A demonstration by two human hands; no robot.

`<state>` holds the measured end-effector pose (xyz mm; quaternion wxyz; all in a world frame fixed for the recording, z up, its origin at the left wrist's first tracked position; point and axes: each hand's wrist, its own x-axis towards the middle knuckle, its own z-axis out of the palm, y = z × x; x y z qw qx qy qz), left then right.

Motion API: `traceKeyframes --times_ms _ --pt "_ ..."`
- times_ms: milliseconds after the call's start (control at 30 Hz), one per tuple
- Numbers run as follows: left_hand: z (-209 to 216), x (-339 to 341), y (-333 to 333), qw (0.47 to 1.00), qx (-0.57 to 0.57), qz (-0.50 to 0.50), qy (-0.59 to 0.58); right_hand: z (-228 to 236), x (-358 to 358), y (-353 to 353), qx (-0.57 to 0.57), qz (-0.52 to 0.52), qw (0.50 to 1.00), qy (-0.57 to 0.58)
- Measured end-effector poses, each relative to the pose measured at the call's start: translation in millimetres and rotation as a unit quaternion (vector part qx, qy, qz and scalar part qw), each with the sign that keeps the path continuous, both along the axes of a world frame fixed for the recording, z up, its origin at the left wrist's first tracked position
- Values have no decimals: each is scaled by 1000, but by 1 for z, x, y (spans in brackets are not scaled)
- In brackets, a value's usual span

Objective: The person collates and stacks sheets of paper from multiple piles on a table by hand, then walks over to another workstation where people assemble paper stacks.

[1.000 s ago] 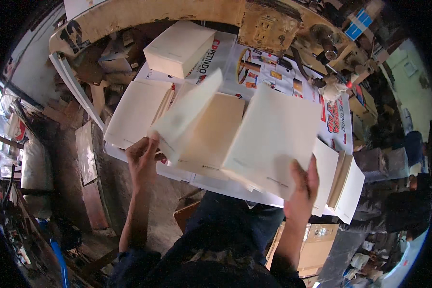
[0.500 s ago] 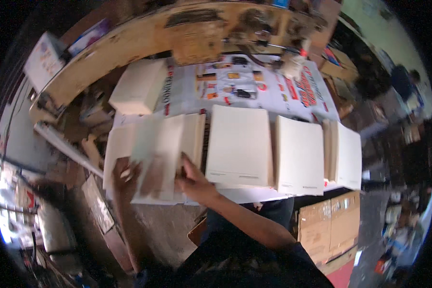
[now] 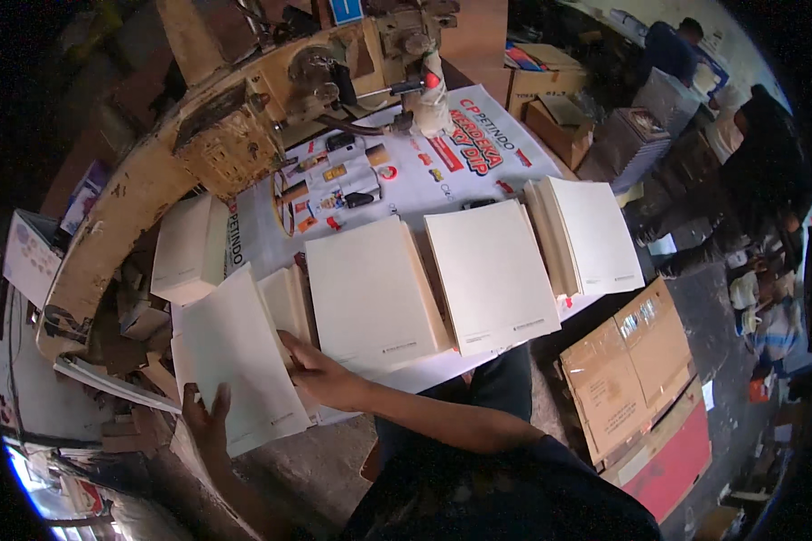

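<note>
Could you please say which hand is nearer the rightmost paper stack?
Right: the right hand is left of the rightmost paper stack; the left hand is farther left, at the edge of a white sheet.

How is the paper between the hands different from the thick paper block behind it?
The paper looks thin; the block is thick. The left hand touches the paper; no hand touches the block. The paper is closer to the person; the block is farther back. Both are whitish.

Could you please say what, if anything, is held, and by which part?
Unclear: the left hand touches a white sheet at its left edge; the right hand is at its right edge.
</note>
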<state>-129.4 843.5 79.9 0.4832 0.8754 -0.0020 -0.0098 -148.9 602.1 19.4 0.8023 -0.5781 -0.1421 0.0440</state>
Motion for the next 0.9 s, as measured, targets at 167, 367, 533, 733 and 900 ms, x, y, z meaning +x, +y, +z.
traceKeyframes --times_ms 167,367,533,733,900 --pt "34 -28 -50 991 -115 50 -43 21 -13 -28 142 -25 989 -27" --pt "33 -32 -142 980 -142 -46 -129 52 -48 -104 109 -110 986 65" --pt "5 -8 -226 950 -235 -202 46 23 -122 -188 -18 -413 898 151" --pt "2 -53 -364 813 77 -461 -348 70 -219 -309 -90 -710 696 59" --pt "-14 -64 -391 836 108 -499 -201 72 -251 -326 -134 -739 655 82"
